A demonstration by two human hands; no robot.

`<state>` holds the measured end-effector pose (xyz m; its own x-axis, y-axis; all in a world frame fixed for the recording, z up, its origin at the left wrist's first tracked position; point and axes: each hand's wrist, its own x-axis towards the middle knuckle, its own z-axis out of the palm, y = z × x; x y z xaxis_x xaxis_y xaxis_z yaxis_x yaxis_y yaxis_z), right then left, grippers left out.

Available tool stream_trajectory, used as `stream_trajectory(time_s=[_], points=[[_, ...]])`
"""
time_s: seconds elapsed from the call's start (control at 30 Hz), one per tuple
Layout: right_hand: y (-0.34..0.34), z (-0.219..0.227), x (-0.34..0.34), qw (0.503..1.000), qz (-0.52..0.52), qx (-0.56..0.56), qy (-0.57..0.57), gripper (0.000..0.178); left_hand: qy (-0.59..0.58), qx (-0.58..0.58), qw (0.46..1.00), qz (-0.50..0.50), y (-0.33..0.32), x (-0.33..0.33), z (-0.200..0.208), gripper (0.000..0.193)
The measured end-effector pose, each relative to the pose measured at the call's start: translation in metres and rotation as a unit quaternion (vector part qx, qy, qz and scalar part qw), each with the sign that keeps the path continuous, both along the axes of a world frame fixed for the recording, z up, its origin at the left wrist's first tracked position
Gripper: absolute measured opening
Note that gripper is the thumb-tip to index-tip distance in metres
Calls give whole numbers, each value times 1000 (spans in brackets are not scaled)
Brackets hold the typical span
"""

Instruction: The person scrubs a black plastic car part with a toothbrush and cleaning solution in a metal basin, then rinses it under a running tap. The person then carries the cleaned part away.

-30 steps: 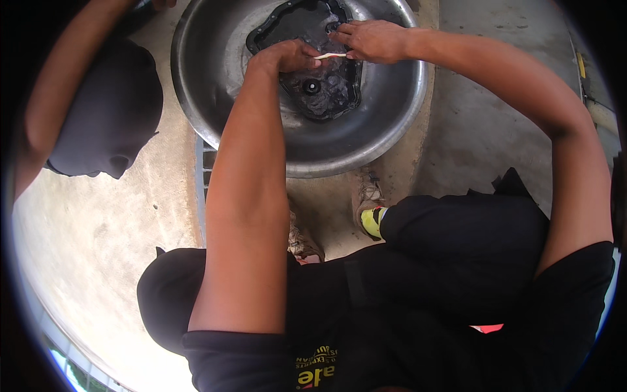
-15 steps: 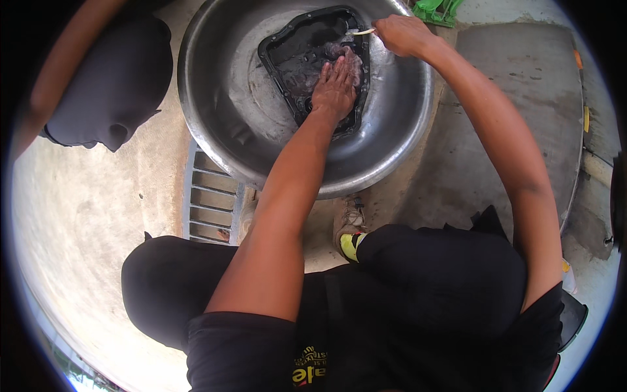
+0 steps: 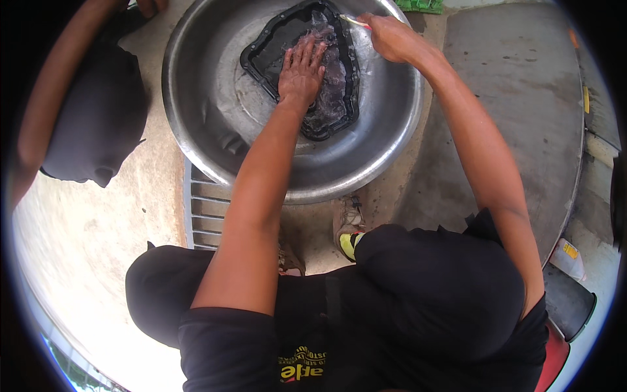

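In the head view, I see a wide steel basin (image 3: 209,78) on the ground in front of a person in a black T-shirt (image 3: 225,349) with yellow print on the chest. A black oil pan (image 3: 355,85) sits inside the basin, tilted at an angle to it, with small holes dotted along its rim. Cloudy, rippling liquid (image 3: 333,75) glistens in the pan, mostly along its right side.

The person's left hand (image 3: 300,77) lies palm down over the middle of the pan, its fingers (image 3: 307,52) long and slightly parted, gripping nothing I can make out; whether the palm presses on the pan's floor I can't tell. The right hand (image 3: 395,40) is at the basin's upper right, fingers curled closed around a slim white-and-red tool (image 3: 354,22), shaped rather like a toothbrush. Its free end points left, over the pan's upper right rim.

A barred drain grate (image 3: 206,209) runs beneath the basin's lower left edge, and a laced shoe (image 3: 349,214) stands just below the basin. Over on the left is a co-worker's bare arm (image 3: 39,124) beside dark grey fabric (image 3: 95,117). Something green (image 3: 419,5) peeks in at the top, and a white bottle (image 3: 567,260) with a yellow label stands off to the far right
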<state>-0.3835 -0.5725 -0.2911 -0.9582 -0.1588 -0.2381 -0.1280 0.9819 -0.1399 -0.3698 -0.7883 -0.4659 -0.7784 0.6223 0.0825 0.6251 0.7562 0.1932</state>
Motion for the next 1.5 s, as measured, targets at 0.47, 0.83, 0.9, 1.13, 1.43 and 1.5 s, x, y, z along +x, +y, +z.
stream_trajectory(time_s=[0.47, 0.83, 0.9, 1.13, 1.43, 1.5], points=[[-71, -108, 91, 991, 129, -37, 25, 60, -285, -357, 888, -61, -53, -33, 68, 84], [-80, -119, 100, 987, 102, 121, -28, 88, -272, -409, 870, 27, 17, 65, 89, 72], [-81, -128, 94, 993, 95, 71, -6, 88, -282, -410, 868, -4, 17, 67, 85, 77], [-95, -140, 78, 964, 211, -149, 68, 88, -322, -370, 870, -58, -18, 16, 122, 70], [-113, -153, 58, 986, 133, -67, 79, 75, -204, -320, 925, 17, -34, 19, 69, 62], [-105, -156, 61, 985, 138, -63, 77, 75, -204, -341, 918, 4, -35, 12, 82, 63]])
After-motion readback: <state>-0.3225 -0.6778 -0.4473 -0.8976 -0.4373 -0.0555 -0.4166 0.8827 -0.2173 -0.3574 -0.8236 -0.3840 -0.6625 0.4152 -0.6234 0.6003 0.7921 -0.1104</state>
